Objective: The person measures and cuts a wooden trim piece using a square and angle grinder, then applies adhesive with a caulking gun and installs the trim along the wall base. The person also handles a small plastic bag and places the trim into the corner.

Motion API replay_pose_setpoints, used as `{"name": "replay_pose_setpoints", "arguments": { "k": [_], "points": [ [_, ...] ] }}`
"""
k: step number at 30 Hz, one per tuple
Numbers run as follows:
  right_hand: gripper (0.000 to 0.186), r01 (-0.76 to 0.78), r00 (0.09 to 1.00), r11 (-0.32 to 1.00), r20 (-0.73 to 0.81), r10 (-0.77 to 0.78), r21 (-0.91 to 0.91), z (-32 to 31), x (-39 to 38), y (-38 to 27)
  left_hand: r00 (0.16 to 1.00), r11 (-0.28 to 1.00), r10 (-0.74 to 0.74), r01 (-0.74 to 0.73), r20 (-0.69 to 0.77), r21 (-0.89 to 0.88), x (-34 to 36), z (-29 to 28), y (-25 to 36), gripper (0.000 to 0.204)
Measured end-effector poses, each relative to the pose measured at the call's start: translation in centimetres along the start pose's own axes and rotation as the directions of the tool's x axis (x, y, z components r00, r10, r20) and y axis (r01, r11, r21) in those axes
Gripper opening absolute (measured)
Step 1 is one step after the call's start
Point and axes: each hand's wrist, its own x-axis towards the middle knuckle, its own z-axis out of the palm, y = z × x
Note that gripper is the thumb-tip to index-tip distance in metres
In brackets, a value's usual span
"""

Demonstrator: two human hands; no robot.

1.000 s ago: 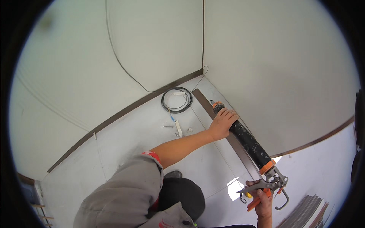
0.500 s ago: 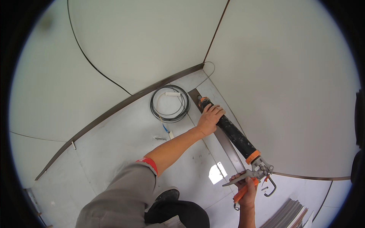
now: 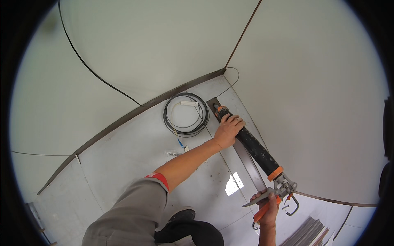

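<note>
A caulking gun (image 3: pixel 257 152) with a long black barrel, orange end rings and a grey metal trigger slants across the right of the head view. My left hand (image 3: pixel 228 132) wraps round the barrel close to its nozzle end. Lower down, my right hand (image 3: pixel 269 210) grips the orange handle below the trigger. The nozzle tip rests over the far end of a flat brown strip (image 3: pixel 247 160), which lies on the floor along the foot of the right wall. Whether the tip touches the strip is hard to tell.
Left of the nozzle lies a coil of dark cable (image 3: pixel 165 117) with a small white connector box (image 3: pixel 189 103). A brown skirting strip (image 3: pixel 123 112) edges the left wall (image 3: pixel 156 41). Several stacked strips (image 3: pixel 305 233) lie at the lower right. My dark shoe (image 3: pixel 182 215) stands on the tiles.
The view has shifted slightly, so the gun, coil and walls sit a little further right and lower. Both hands keep their hold on the caulking gun.
</note>
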Motion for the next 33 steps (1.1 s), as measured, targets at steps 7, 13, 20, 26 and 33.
{"name": "replay_pose_setpoints", "arguments": {
  "k": [7,13,20,26,33],
  "points": [
    [0.034,-0.005,0.999,1.0,-0.045,0.006,0.022,0.9,-0.3,-0.9,1.0,0.998,-0.013,0.014,0.01,-0.058,-0.1,0.2,0.0,0.064],
    [0.03,-0.022,0.998,1.0,-0.062,0.023,0.013,1.1,-0.3,-0.9,1.0,1.0,-0.003,0.003,0.017,-0.013,0.0,0.1,-0.6,0.071],
    [0.029,-0.026,0.993,0.981,-0.114,0.004,-0.193,3.1,-1.0,-2.9,0.925,0.932,-0.35,0.328,-0.145,-0.155,-2.9,-0.2,-0.7,0.073],
    [0.029,-0.037,0.991,0.987,-0.132,0.016,-0.158,3.8,-1.0,-3.1,0.896,0.899,-0.431,0.416,-0.104,-0.138,-5.0,2.1,-3.8,0.068],
    [0.03,-0.027,0.992,0.977,-0.128,0.0,-0.21,4.6,-1.2,-3.7,0.975,0.982,-0.137,0.111,0.176,0.151,-6.0,3.2,-8.0,0.061]
  ]
}}
